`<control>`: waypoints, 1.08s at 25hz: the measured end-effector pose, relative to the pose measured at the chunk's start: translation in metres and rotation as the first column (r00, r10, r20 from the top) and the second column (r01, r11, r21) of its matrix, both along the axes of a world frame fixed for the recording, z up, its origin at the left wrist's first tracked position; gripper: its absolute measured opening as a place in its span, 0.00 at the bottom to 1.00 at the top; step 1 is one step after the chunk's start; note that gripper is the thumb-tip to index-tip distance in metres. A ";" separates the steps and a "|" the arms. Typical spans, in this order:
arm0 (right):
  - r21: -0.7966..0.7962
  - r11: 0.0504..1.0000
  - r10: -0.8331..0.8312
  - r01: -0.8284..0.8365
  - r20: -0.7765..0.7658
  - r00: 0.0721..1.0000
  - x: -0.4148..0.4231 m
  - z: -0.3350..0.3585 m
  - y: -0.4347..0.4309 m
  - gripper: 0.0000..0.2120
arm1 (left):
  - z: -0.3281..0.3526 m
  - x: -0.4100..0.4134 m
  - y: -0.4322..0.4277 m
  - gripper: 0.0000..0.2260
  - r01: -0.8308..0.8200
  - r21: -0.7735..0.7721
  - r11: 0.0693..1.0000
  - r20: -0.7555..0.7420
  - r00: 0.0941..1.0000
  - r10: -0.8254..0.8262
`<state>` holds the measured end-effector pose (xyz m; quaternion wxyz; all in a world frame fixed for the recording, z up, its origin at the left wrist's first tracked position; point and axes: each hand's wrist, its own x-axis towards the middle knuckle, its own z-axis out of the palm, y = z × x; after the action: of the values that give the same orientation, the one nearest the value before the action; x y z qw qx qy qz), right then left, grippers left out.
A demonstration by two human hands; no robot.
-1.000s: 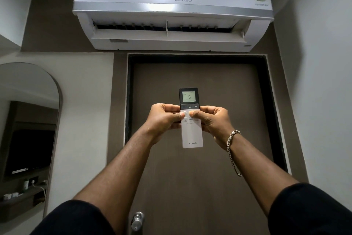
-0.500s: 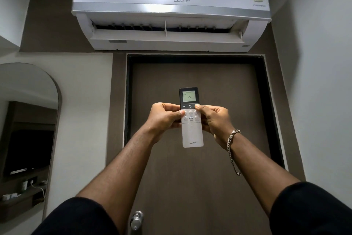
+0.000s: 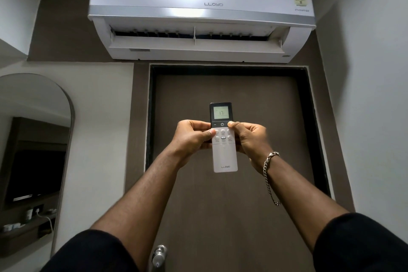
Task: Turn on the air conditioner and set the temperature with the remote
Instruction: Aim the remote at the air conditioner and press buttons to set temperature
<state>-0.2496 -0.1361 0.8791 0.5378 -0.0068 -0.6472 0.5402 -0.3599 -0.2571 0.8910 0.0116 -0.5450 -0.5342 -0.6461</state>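
both hands grip a slim, rectangular remote upright before a matte brown door. left hand wraps its left edge, thumb on the pale round buttons; right hand clasps the right edge, thumb at the dark strip beside the power symbol. the remote's grey screen reads 17. a linked metal bracelet hangs at the right wrist. above, the glossy white air conditioner, flap open, displays 16.

air conditioner above door; mirror left of door.
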 end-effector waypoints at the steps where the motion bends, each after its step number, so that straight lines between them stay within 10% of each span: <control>1: 0.000 1.000 0.005 -0.005 0.004 1.000 0.000 0.000 -0.001 0.14 | 0.000 0.000 -0.001 0.15 -0.001 0.004 1.000 0.005 1.000 0.001; 27: 0.067 0.998 -0.010 0.011 -0.015 1.000 0.010 0.001 -0.013 0.10 | 0.003 0.004 -0.009 0.05 0.013 0.032 0.999 -0.014 1.000 -0.012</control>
<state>-0.2400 -0.1493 0.8798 0.5453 0.0120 -0.6609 0.5154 -0.3557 -0.2657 0.8941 0.0201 -0.5526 -0.5203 -0.6507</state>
